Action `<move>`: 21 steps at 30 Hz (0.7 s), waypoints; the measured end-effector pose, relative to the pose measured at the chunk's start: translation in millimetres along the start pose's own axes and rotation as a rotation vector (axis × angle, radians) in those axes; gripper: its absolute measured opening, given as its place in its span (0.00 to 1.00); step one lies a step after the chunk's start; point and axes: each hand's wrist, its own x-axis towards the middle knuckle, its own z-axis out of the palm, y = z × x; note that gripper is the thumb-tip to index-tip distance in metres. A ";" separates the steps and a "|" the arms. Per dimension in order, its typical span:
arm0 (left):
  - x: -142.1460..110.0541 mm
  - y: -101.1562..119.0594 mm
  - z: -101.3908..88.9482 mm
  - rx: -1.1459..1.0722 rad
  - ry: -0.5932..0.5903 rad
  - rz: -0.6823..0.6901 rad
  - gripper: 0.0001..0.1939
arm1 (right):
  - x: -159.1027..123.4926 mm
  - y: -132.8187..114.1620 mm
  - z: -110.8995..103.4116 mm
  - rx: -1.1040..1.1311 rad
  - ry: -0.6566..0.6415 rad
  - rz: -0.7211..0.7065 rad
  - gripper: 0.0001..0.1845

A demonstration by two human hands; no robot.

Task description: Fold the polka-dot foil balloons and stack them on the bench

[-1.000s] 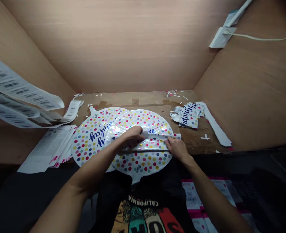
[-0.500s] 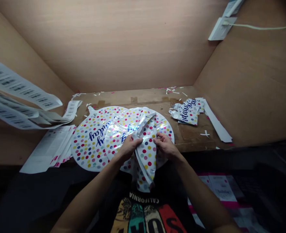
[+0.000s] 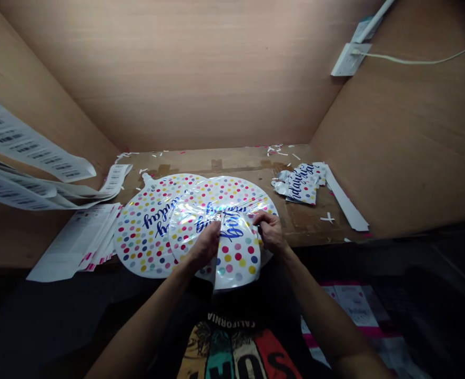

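Observation:
A partly folded foil balloon (image 3: 238,255), white with coloured dots and blue lettering, is held up between my two hands over the front edge of the table. My left hand (image 3: 206,243) pinches its left edge. My right hand (image 3: 271,231) grips the right edge with curled fingers. Beneath and behind it, flat dotted foil balloons (image 3: 141,237) overlap on the table, their blue script partly covered. Folded balloons (image 3: 305,185) lie in a small pile to the right.
Strips of barcode labels (image 3: 39,134) hang at the left above a fanned stack of printed sheets (image 3: 77,239). A white paper strip (image 3: 346,202) lies along the right wall. Paper scraps dot the cardboard-covered table (image 3: 193,160). A power socket (image 3: 351,59) with a cable is on the wall.
The balloon lay across the stack with a rolled-over fold; it was then lifted, turned upright and folded narrower. Both hands moved closer together, and its lettered side now shows.

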 end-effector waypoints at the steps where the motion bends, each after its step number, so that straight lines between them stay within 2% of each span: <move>1: -3.3 -3.4 0.5 0.054 -0.030 -0.017 0.26 | 0.7 -0.2 -1.0 -0.003 0.009 0.006 0.04; 4: -8.3 -13.8 0.3 0.198 -0.041 -0.033 0.22 | -3.9 -1.5 -2.9 0.081 -0.038 0.146 0.14; 7: -5.6 -19.8 -1.4 0.179 -0.004 -0.003 0.20 | -16.9 1.0 -1.5 0.075 -0.262 0.328 0.26; 9: -3.5 -21.0 -1.8 0.157 0.012 -0.001 0.18 | -26.1 4.8 1.1 0.035 -0.311 0.326 0.27; 12: -5.5 -20.3 0.5 0.206 0.019 -0.021 0.17 | -34.9 8.1 2.6 0.045 -0.255 0.273 0.27; 16: -14.4 -16.6 5.4 0.178 -0.016 -0.035 0.19 | -37.7 4.0 -2.8 0.188 -0.405 0.412 0.32; 18: -17.3 -14.5 6.0 0.136 -0.027 -0.041 0.22 | -37.2 1.8 -4.3 0.272 -0.365 0.406 0.32; 21: -16.7 -10.3 2.3 0.157 -0.026 0.013 0.19 | -34.5 2.0 -3.6 0.298 -0.214 0.322 0.23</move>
